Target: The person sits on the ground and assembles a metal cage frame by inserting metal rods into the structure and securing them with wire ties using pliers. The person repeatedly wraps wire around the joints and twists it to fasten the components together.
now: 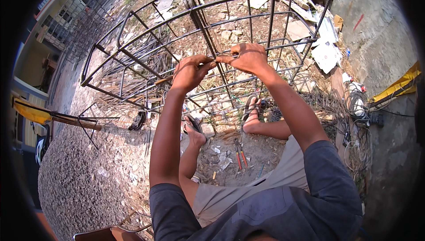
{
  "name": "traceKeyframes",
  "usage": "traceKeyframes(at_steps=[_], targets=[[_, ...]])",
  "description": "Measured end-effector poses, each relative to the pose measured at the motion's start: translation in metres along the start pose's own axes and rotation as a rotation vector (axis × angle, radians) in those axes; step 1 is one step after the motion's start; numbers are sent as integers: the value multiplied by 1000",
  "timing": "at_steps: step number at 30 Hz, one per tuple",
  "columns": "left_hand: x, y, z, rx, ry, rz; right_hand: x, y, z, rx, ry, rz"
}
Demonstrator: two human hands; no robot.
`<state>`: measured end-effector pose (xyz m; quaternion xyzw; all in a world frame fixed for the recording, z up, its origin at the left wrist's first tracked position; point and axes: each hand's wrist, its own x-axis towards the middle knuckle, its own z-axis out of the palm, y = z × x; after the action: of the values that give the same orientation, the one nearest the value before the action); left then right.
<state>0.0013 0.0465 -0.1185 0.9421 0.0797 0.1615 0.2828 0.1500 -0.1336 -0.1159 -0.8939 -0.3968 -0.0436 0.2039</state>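
A cage of dark steel rebar (230, 3) stands in front of me, its bars crossing in a grid. My left hand (190, 71) and my right hand (249, 58) meet at one of the bars in the middle. The fingertips of both are pinched together there, almost touching. Whatever they pinch is too small to make out. A brown stick-like piece (164, 80) pokes out beside my left hand; I cannot tell whether the hand holds it. On the ground between my feet lie pliers or cutters with red handles (241, 159).
Thin steel rods (146, 66) lie in a heap behind the cage's left side. Broken white boards (326, 55) and rubble are at the far right. Cables (357, 104) tangle by the concrete wall (376, 28). A gravel pile (84, 174) rises at left, near a yellow-wrapped pole (33, 111).
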Motion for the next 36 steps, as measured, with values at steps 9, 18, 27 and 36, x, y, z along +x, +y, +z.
traceKeyframes(at_steps=[9, 18, 27, 36], targets=[[4, 2, -1, -5, -83, -65, 0, -2, -7, 23, -91, 20], [2, 11, 4, 70, -25, -52, -1, 2, -4, 40, -32, -28], [7, 11, 10, 9, -4, -59, -2, 2, -4, 55, -32, -1], [11, 17, 11, 12, -29, -42, 0, 1, -2, 92, 17, 45]])
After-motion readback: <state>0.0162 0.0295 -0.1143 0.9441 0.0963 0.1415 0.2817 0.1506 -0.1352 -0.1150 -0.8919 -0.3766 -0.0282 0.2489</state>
